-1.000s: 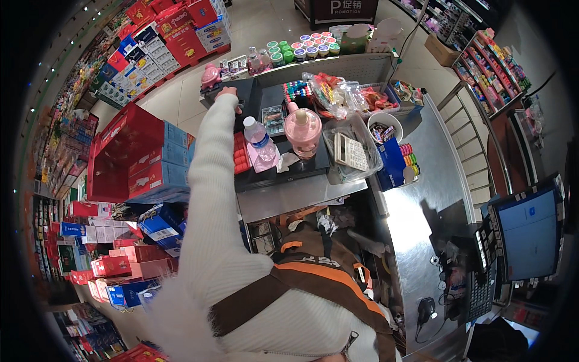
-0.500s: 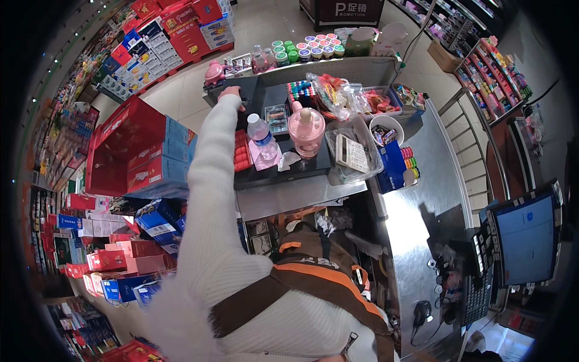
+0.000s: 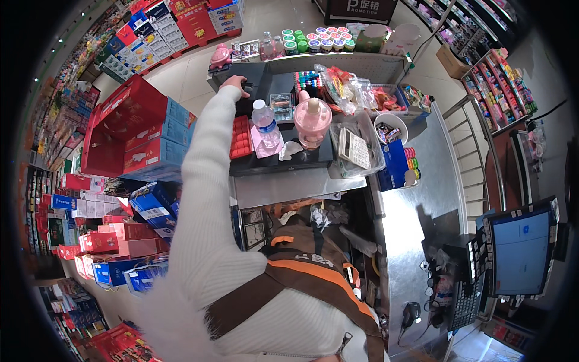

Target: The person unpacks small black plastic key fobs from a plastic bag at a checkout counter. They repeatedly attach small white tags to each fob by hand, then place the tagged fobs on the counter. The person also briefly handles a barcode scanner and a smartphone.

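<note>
My left arm in a ribbed white sleeve reaches far over the counter. At its end my left hand (image 3: 236, 84) bends its fingers and thumb round a small dark thing (image 3: 247, 88) beside a black box (image 3: 252, 73); its kind is too dark to tell. Nearest to this hand are a red ridged tray (image 3: 240, 137), a clear water bottle (image 3: 264, 122) on a pink sheet (image 3: 269, 148) and a small clear case (image 3: 281, 107). A pink lidded cup (image 3: 313, 127) stands further right. Of my right hand (image 3: 329, 359) only a sliver shows at the lower edge; its fingers are hidden.
A calculator (image 3: 354, 148) lies in a clear plastic bin (image 3: 377, 161). Beside it are a white tub (image 3: 401, 123) and a blue box (image 3: 393, 166). A monitor (image 3: 522, 247) and keyboard (image 3: 467, 304) stand right. Large red cartons (image 3: 123, 123) are stacked left of my arm.
The whole view has shifted slightly. My left hand has curled over the dark thing, with fingers and thumb now on either side of it. The things on the counter stay in place.
</note>
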The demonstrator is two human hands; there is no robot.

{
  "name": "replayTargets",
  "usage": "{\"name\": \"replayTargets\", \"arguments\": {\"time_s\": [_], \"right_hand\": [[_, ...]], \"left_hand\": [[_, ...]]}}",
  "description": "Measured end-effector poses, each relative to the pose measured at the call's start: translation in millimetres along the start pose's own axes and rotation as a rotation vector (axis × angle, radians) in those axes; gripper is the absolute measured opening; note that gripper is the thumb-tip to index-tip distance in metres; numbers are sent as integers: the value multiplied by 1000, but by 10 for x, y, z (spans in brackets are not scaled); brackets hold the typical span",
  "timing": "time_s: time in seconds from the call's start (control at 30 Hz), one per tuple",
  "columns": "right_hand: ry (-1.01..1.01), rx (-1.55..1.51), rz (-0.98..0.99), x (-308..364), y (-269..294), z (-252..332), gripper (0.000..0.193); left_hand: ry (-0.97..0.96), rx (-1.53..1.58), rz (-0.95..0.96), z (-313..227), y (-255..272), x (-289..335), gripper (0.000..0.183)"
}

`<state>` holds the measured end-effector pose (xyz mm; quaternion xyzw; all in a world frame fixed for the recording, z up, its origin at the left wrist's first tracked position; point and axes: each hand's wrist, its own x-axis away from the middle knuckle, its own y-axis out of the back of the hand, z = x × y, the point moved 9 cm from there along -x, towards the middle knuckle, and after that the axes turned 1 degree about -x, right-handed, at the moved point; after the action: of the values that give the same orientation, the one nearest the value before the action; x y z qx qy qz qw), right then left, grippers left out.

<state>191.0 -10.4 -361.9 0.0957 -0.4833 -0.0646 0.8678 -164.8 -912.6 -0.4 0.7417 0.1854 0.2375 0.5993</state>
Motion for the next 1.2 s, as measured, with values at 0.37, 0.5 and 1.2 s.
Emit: {"name": "replayTargets", "arguments": {"time_s": [0.37, 0.5, 1.2], "right_hand": [[224, -102, -22, -40, -288, -192, 36], [72, -145, -148, -2, -273, -301, 34], [-160, 64, -365, 375, 3, -675, 40]], "left_hand": [[-143, 287, 37, 316, -317, -579, 61], [-150, 274, 101, 289, -333, -801, 53], [-459, -3, -193, 13, 205, 167, 25]]}}
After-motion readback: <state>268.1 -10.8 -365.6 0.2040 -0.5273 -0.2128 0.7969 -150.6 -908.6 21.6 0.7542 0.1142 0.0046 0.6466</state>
